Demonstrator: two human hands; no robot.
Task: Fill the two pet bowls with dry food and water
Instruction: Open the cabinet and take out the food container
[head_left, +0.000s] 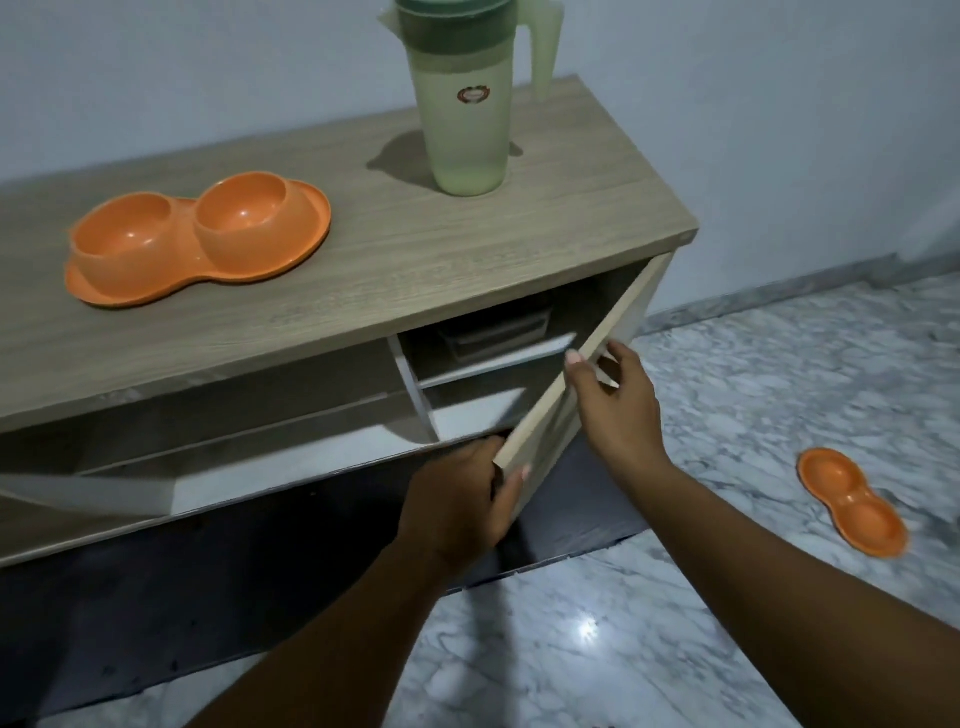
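An orange double pet bowl (197, 236) sits on the wooden cabinet top (415, 249) at the left, both cups bare inside. A pale green lidded jug (467, 104) stands upright at the back right of the top. The cabinet's right door (576, 374) is swung partly out. My right hand (613, 400) grips its free edge near the top, thumb in front. My left hand (462, 499) grips the door's lower corner. Inside, on a shelf, a dim container (493, 332) shows, its contents hidden.
A second orange double bowl (852, 501) lies on the marble floor (727, 415) at the right. A white divider (410, 389) splits the cabinet inside. The left door (78, 493) also hangs out. A grey wall runs behind the cabinet.
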